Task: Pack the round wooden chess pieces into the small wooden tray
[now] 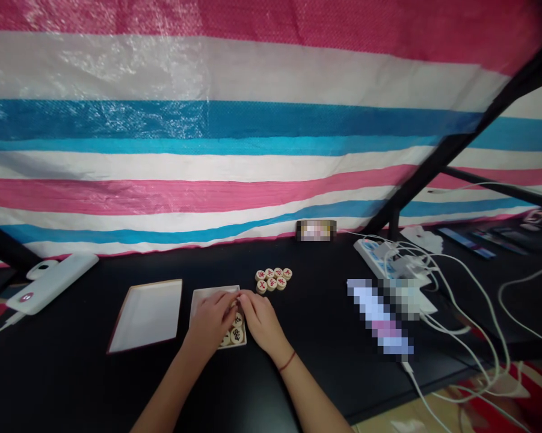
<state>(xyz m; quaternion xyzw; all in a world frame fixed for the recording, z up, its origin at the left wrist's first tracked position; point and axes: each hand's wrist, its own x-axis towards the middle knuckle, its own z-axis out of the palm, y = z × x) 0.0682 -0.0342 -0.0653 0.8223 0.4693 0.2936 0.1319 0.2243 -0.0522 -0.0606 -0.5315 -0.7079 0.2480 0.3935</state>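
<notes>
Two bare hands meet over a small white box (200,294) on a black table (94,373), where we find round game pieces divided between two places. The left hand (213,317) reaches over the box from the near side, its fingers bent down into it; the right hand (260,319), a thin red string (287,361) at its wrist, crosses the box's right edge. The fingertips come together above the far half of the box, and we cannot tell whether either hand grips a piece, because the fingers hide what lies beneath them.

As far as we can judge, the work stands partway. The box is uncovered, and its lid (151,313) lies apart to the left, pale inner side up. Just beyond the box's far right corner, we count at least seven pieces with red characters (271,283) in two close rows, four behind and three in front, characters up. Inside the box, near its front right corner, sit pieces with dark characters (237,335); at least three show past the hands, and we cannot count the rest. No dark-lettered piece shows among the red group. The box, then, is not yet bare, nor is it covered.

Well to the right, we see a phone (381,319) near a crowded power strip (370,255).
</notes>
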